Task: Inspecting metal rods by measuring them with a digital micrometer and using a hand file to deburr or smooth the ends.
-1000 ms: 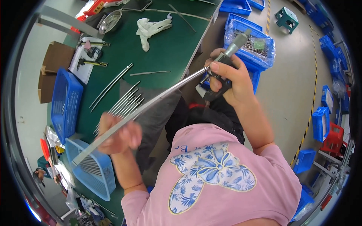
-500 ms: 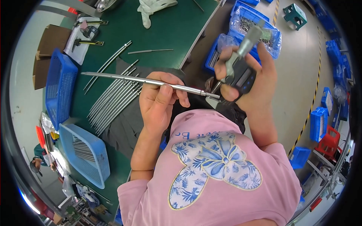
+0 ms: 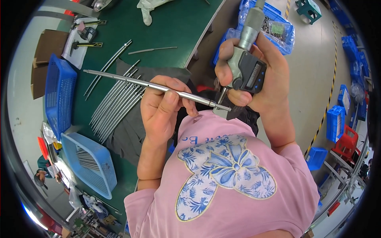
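The metal rod (image 3: pixel 127 80) lies across the left hand (image 3: pixel 162 111), pinched between thumb and bent fingers to the right of its middle, so that its narrow right end juts out free of the grip. The right hand's (image 3: pixel 273 89) fingers are wrapped around a micrometer (image 3: pixel 248 71), its small display turned upward, probably to stay readable from above. The rod's narrow end sits at the micrometer's measuring gap; whether the metal faces touch it, I cannot tell.

Beneath the rod's long left stretch, similar rods (image 3: pixel 119 103) lie side by side on the counter (image 3: pixel 174 29), partly over a grey cloth (image 3: pixel 160 72), which may spare their shiny surface and check rolling. Two more rods (image 3: pixel 105 67) lie just beyond this row, perhaps set apart on purpose.

Near the counter's left edge, a light blue basket (image 3: pixel 106 170) gathers further rods lengthwise, which likely stops them crossing. A slim tool (image 3: pixel 152 50) and a white glove (image 3: pixel 146 16) lie farther off, away from both hands.
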Tool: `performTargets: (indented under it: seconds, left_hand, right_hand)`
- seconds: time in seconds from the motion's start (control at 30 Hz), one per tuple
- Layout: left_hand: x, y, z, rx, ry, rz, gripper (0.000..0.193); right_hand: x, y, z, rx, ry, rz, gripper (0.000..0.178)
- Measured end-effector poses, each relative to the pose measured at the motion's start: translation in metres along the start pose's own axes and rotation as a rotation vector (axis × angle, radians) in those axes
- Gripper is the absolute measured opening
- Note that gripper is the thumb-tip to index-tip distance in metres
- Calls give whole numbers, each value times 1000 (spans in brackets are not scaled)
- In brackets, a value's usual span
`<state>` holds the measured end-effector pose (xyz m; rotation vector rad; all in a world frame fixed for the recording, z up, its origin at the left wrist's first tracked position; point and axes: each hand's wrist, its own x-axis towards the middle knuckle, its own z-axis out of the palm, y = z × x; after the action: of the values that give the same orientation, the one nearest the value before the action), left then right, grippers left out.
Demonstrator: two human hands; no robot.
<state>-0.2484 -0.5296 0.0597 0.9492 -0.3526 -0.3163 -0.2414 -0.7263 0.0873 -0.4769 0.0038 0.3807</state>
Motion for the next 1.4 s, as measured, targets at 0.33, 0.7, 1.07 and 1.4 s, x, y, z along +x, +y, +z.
performTargets:
  seconds: [0.33, 0.7, 1.07, 1.4]
  left_hand:
    - [1, 1, 0, 73, 3, -27, 16]
    - [0, 0, 1, 53, -3, -36, 15]
    - [1, -2, -5, 79, -24, -18, 16]
    - [-1, 3, -4, 105, 29, -60, 17]
  right_hand:
    - [0, 0, 2, -49, 14, 28, 57]
    - [0, 0, 1, -90, 30, 30, 62]
    - [1, 3, 4, -54, 84, 61, 68]
    - [2, 10, 8, -80, 135, 38, 66]
